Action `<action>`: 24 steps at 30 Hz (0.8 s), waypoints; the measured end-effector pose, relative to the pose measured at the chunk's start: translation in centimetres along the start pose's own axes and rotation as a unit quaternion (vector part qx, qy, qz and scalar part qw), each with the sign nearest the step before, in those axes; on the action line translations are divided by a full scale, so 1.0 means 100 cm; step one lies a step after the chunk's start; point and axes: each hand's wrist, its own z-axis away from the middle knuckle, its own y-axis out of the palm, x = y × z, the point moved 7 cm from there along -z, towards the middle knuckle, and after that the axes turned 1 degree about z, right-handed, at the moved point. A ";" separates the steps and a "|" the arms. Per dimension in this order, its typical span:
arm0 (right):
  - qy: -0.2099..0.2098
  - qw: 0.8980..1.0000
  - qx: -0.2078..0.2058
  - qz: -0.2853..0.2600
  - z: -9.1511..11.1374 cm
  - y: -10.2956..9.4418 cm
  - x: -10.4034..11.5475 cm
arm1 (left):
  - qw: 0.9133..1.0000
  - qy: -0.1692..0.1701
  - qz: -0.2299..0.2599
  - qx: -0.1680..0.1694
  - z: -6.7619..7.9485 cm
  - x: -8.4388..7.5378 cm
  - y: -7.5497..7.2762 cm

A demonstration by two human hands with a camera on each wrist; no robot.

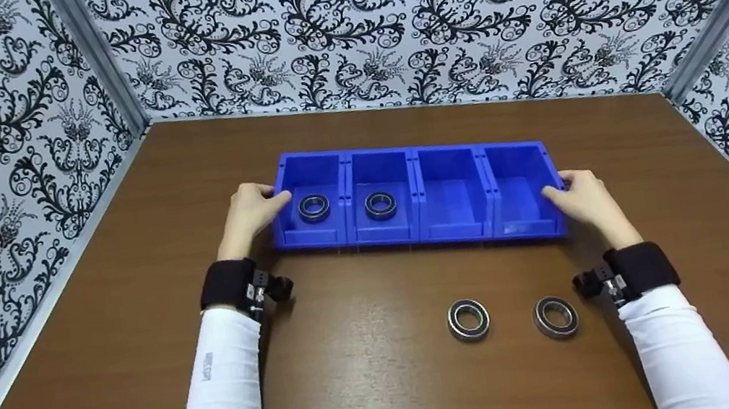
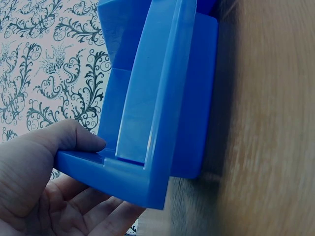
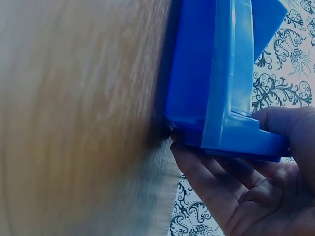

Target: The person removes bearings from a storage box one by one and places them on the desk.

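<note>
A long blue plastic bin (image 1: 455,201) with several compartments in a row lies across the table's middle. My left hand (image 1: 255,208) grips its left end wall, the thumb over the rim and the fingers outside, as the left wrist view shows. At the other end my right hand (image 1: 581,198) holds the right wall the same way, its fingers under and along the outside (image 3: 236,184). One ball bearing (image 1: 314,208) lies in the leftmost compartment and another bearing (image 1: 380,205) in the compartment beside it. The two compartments on the right hold nothing. Whether the bin touches the table I cannot tell.
Two more bearings lie flat on the brown table (image 1: 365,394) in front of the bin: a bearing (image 1: 468,320) near the middle and a bearing (image 1: 556,317) beside the right wrist camera (image 1: 596,281). Patterned walls (image 1: 366,28) close off the back and both sides.
</note>
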 end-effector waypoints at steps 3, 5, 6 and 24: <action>-0.003 1.000 -0.001 -0.002 -0.001 0.001 0.000 | 1.000 -0.001 0.002 0.002 0.006 -0.006 -0.002; -0.003 1.000 0.000 -0.001 -0.002 0.001 -0.001 | 1.000 -0.001 0.003 0.001 0.007 -0.007 -0.003; -0.003 1.000 0.001 -0.001 -0.002 0.001 -0.001 | 1.000 -0.003 0.003 0.002 0.007 -0.006 -0.002; 0.001 1.000 0.009 0.012 -0.003 0.002 -0.003 | 1.000 0.001 -0.005 0.001 0.007 -0.007 -0.003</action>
